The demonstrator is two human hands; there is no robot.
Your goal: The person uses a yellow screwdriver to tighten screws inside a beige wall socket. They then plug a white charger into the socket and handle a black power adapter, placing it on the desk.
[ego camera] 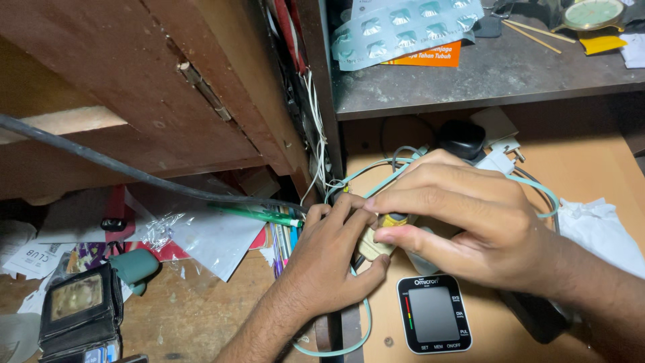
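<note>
both hands, left hand point(327, 252) and right hand point(463, 225), pinch together on a small beige plug point(373, 246) above the blood pressure monitor point(435, 313), light and rigid, probably best gripped by its sides.

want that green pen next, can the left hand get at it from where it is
Probably yes: the green pen lies uncovered just left of the left hand, though that hand is busy gripping a small beige object.
</note>
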